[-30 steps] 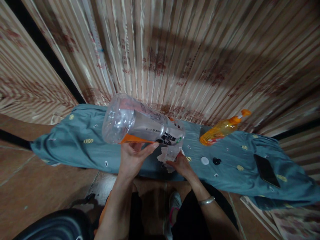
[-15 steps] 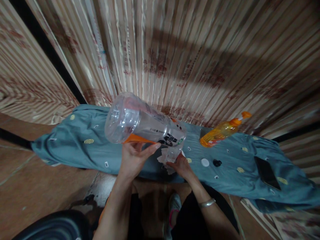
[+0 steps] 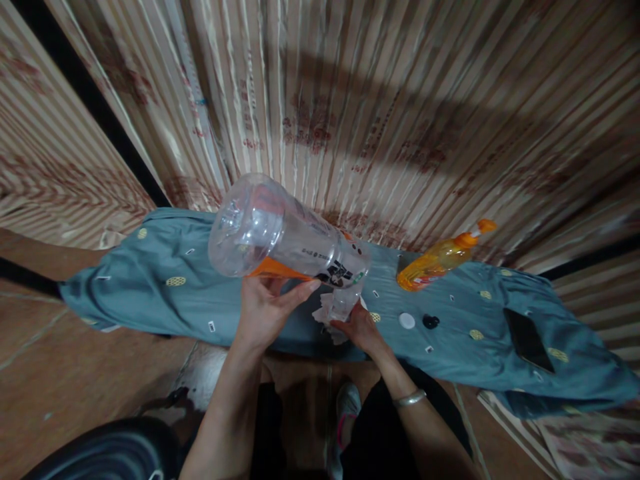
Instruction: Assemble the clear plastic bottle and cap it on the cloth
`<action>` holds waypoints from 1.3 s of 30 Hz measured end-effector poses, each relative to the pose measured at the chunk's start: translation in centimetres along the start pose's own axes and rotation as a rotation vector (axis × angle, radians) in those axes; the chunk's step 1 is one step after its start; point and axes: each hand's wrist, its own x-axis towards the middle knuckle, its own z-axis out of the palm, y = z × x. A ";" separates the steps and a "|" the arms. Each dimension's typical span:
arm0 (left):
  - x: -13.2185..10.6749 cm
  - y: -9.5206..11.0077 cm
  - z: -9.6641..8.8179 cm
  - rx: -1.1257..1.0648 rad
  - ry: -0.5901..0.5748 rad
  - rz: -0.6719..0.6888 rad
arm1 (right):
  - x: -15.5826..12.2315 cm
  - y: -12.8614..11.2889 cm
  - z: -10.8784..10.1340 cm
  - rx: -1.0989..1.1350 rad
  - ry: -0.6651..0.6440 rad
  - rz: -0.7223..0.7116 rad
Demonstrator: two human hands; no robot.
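My left hand grips a large clear plastic bottle from below, holding it tilted with its base up towards the left and its neck down to the right. An orange label runs along its underside. My right hand holds a crumpled white tissue pressed against the bottle's neck end. A metal bangle sits on my right wrist.
A blue-green patterned cloth covers a low surface. On it lie an orange squeeze bottle, a white cap, a small black cap and a dark phone. Striped curtains hang behind. A dark round object sits bottom left.
The bottle's base has tipped slightly higher. Both hands stay in place at the bottle.
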 end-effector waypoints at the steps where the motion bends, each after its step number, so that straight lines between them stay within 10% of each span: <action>1: 0.0 -0.1 0.0 -0.003 -0.008 -0.006 | 0.0 0.0 0.0 0.001 0.001 0.000; 39: 0.3 -0.1 0.7 -0.137 -0.033 -0.101 | 0.2 0.0 -0.1 -0.054 -0.002 0.036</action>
